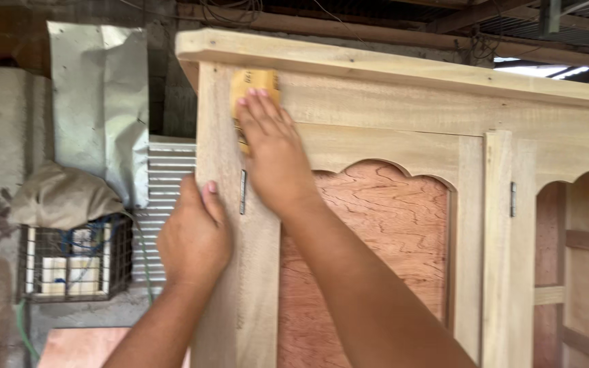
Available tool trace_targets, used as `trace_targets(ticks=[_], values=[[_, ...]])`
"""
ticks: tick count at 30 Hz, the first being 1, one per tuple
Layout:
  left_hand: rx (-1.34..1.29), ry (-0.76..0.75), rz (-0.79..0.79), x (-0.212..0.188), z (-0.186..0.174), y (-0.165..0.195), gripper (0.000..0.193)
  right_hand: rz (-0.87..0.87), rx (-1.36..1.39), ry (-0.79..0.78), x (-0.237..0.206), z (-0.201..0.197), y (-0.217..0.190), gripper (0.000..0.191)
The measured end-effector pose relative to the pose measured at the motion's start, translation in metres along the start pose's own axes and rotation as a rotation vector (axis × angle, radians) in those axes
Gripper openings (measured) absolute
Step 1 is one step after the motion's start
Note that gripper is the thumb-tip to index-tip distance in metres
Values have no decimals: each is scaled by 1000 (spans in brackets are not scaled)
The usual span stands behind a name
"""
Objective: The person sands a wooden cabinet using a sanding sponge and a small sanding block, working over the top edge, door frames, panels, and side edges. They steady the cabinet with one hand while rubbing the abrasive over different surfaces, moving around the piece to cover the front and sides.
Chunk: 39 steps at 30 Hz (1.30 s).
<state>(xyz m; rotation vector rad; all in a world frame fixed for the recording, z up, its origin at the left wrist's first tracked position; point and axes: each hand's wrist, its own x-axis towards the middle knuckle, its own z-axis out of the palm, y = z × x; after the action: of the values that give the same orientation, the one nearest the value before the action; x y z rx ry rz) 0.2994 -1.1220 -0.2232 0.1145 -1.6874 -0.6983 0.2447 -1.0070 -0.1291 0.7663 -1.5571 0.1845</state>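
A tall unfinished wooden cabinet (403,102) fills the right of the head view, with an arched door of reddish plywood (376,245). My right hand (270,153) lies flat against the cabinet's upper left front and presses a yellow piece of sandpaper (250,82) onto the wood just below the top moulding. My left hand (195,235) grips the cabinet's left corner post lower down, thumb on the front face. A small metal hinge (243,192) shows between the two hands.
A second hinge (512,199) sits on the middle stile; an open shelved section (584,272) is at far right. To the left are a rough wall, crumpled sheeting (100,102), corrugated metal (165,191) and a wire cage (73,262) under a cloth.
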Motion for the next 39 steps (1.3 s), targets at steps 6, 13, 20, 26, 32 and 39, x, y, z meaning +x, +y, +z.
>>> trace_targets(ticks=[6, 13, 20, 26, 32, 39], values=[[-12, 19, 18, -2, 2, -4, 36, 77, -53, 83, -53, -32, 82, 52], [12, 24, 22, -2, 8, -9, 36, 604, 312, 334, -116, -96, 183, 44], [118, 317, 301, -1, 11, -1, 40, 267, 20, 233, -92, -60, 168, 63], [56, 244, 59, -6, 17, 19, 48, 234, -171, 97, -163, -100, 204, 65], [177, 341, 133, -8, 21, 18, 53, 174, -242, 170, -144, -97, 247, 47], [238, 414, 167, -31, 40, 3, 58, 203, -200, 143, -165, -100, 228, 59]])
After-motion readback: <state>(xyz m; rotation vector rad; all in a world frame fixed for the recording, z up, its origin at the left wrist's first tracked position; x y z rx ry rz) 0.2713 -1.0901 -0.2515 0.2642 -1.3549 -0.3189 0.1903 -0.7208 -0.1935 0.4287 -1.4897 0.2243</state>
